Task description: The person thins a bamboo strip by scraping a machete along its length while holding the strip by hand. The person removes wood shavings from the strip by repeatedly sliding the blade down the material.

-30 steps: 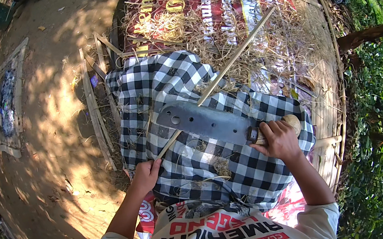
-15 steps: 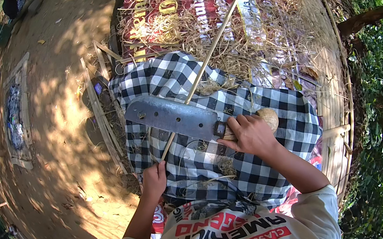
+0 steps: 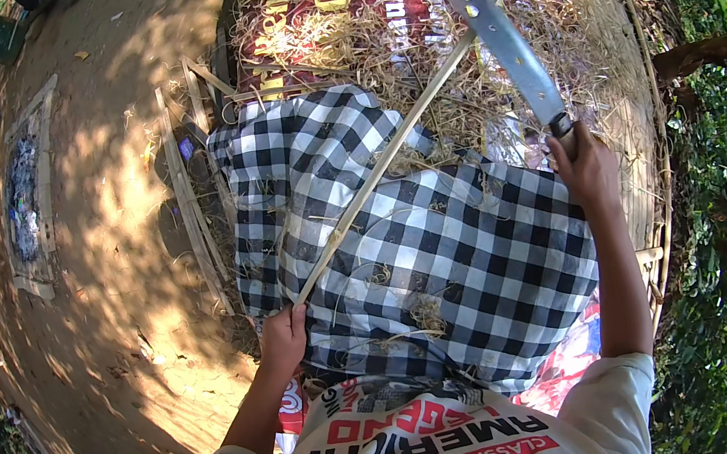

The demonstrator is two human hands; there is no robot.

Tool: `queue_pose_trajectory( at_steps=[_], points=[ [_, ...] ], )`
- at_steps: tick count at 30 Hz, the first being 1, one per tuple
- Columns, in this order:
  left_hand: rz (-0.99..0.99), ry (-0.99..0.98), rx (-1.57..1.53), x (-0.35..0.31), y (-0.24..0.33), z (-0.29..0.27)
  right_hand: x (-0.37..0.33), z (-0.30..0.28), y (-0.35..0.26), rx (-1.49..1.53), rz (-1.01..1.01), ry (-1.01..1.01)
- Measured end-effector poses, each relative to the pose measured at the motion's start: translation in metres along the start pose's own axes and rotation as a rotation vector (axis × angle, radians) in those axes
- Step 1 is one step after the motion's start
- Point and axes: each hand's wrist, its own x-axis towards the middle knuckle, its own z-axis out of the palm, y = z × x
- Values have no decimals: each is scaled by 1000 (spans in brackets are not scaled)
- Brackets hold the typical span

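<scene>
Gripping bamboo strip (image 3: 383, 171) and raised machete (image 3: 509, 49).

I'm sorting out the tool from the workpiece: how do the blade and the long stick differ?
The blade is broad, flat grey metal; the stick is thin, pale and straw-coloured. The blade is raised over the straw in the right hand; the stick lies slanting across the checked cloth, its near end in the left hand. Both are long, straight and gripped at one end.
</scene>
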Motion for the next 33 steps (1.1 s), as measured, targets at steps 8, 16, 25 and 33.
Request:
queue_pose_trajectory(
  at_steps=[8,16,25,33],
  points=[
    [27,-20,-38,5,-3,-2,-50,-41,79,459,344,206],
    [16,-176,-53,9,-1,-23,-66,-16,-61,481,-112,-10],
    [140,33,235,2,13,-6,-62,27,-130,240,-575,-219],
    [189,94,252,3,18,-7,-41,27,-101,131,-660,-168]
  ],
)
